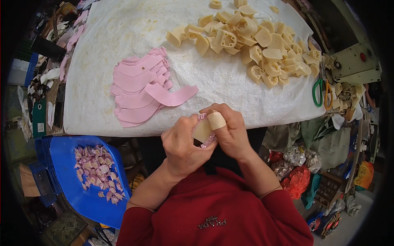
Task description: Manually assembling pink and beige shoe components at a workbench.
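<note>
Between my two hands, just off the table's near edge, is a beige shoe heel (201, 132) with a glittery pink strip (209, 140) around its edge. My left hand (180, 141) is closed on its left side. Gripping the other side is my right hand (230, 128), its thumb wrapped in beige tape (216, 121) and pressed on the heel. The fingers hide much of the piece. Beyond my left hand lies a fanned stack of curved pink cover pieces (135, 88), one loose piece (172, 96) on top. A large heap of bare beige heels (273, 53) lies at the far right.
A white woven sheet (94, 61) covers the table. Below left stands a blue plastic tub (76, 197) with many glittery pink pieces (96, 166). Green-handled scissors (317, 93) and an orange-handled pair (328, 97) hang at the right edge. Bags, including a red one (297, 182), sit lower right.
</note>
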